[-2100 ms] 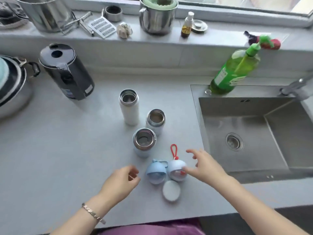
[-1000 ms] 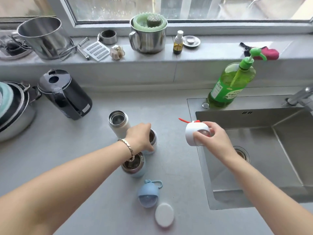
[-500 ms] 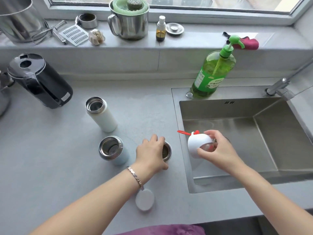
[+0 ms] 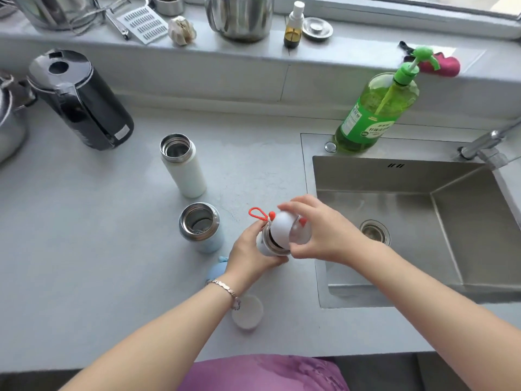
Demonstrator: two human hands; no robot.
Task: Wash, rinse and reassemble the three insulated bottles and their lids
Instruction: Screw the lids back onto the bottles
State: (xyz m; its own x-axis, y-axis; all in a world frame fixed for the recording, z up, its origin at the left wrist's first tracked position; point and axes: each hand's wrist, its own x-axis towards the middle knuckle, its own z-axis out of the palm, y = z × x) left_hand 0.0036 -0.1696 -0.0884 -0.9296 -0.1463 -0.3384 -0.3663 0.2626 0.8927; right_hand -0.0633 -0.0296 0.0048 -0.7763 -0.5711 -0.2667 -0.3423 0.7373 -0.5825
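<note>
Left hand (image 4: 249,256) is wrapped round the body of the small pale bottle (image 4: 267,251), fingers and thumb curled about it, holding it just off the counter's (image 4: 84,249) sink-side edge. Right hand (image 4: 324,235) pinches the rounded white lid (image 4: 283,227) from above with spread fingertips, and the lid sits tilted on the bottle's steel mouth, so that part of the rim shows beneath it. Its red loop (image 4: 258,214) sticks out to the left.

Two more bottles stand upright and uncapped to the left of the hands. The tall white bottle (image 4: 184,170) is furthest back and shows bright steel inside. The squat pale blue bottle (image 4: 201,228) stands nearer. Its inside is dark, and whether it holds anything I cannot tell. Just behind the left wrist a blue lid (image 4: 217,270) peeks out, mostly hidden. A flat white cap (image 4: 247,313) lies on the counter under the braceleted wrist.

To the right the steel sink (image 4: 366,176) shows its round drain (image 4: 375,231). At its back corner a green pump bottle (image 4: 377,108) holds green liquid for most of its height. A black kettle (image 4: 81,100) stands at the far left, and a steel mug (image 4: 242,18) sits on the sill.
</note>
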